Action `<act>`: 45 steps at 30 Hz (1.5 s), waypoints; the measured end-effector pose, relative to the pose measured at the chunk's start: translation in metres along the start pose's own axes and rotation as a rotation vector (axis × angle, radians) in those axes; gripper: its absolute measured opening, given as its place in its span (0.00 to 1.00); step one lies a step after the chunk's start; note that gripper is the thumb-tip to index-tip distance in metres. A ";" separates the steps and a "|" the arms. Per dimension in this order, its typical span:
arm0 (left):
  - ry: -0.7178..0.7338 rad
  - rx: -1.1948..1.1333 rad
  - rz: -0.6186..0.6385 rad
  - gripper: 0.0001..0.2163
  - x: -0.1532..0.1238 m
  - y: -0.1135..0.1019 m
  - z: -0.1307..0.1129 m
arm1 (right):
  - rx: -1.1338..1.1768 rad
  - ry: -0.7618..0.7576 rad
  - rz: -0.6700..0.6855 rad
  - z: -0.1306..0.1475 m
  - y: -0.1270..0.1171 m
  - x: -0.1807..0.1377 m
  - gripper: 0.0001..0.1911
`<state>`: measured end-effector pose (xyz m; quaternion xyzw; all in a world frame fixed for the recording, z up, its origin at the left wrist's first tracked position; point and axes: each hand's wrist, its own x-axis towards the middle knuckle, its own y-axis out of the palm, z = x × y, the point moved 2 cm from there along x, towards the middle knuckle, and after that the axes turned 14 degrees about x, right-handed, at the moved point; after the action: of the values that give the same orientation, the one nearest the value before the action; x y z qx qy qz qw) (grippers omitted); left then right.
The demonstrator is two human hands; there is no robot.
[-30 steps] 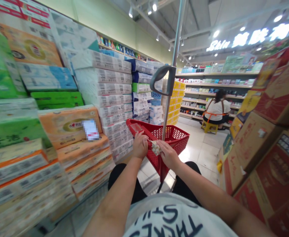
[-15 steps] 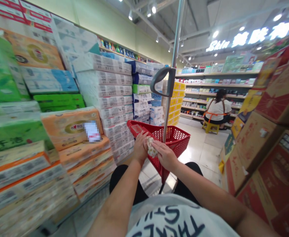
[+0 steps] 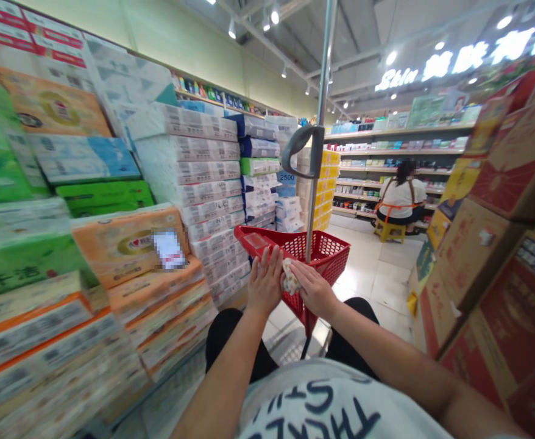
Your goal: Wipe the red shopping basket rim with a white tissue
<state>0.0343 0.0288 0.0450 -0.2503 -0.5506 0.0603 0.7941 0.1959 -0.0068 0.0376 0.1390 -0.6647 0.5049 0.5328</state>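
A crumpled white cloth (image 3: 290, 281) with a small coloured pattern is bunched under the fingers of my right hand (image 3: 317, 291), over the near side of a red shopping basket (image 3: 329, 262). My left hand (image 3: 265, 279) lies just left of the cloth, fingers stretched out flat near the basket's solid red end (image 3: 253, 241). Whether its palm touches the basket cannot be made out. The basket has lattice walls, and a metal pole with a grey loop handle (image 3: 317, 152) rises from it. My legs are on either side of the basket.
Stacked tissue packs (image 3: 208, 164) line the left, with a blurred-out white card (image 3: 169, 249) on an orange pack (image 3: 130, 241). Cardboard boxes (image 3: 478, 250) are piled on the right. Farther back, a person (image 3: 398, 198) sits on a yellow stool (image 3: 390, 230) facing shelves.
My left hand's fingers have straightened out and spread beside the cloth. My right hand has shifted slightly right with the cloth. The view has turned a little.
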 end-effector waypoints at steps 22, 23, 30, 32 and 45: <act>0.021 -0.174 0.009 0.24 -0.023 0.001 -0.014 | 0.040 0.118 -0.049 -0.002 0.007 -0.018 0.31; 0.002 -0.172 0.007 0.24 -0.023 0.002 -0.015 | 0.032 0.148 -0.059 -0.004 0.007 -0.019 0.31; -0.027 -0.178 -0.024 0.25 -0.025 0.004 -0.019 | 0.042 0.091 -0.046 0.006 0.007 -0.008 0.32; -0.035 -0.179 -0.028 0.24 -0.026 0.003 -0.019 | 0.050 0.101 -0.041 0.006 0.007 -0.009 0.33; -0.038 -0.179 -0.046 0.24 -0.027 0.005 -0.018 | 0.077 0.101 -0.084 0.007 0.004 -0.005 0.32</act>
<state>0.0410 0.0170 0.0146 -0.3062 -0.5742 -0.0026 0.7593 0.1912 -0.0126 0.0321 0.1616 -0.6106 0.5136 0.5808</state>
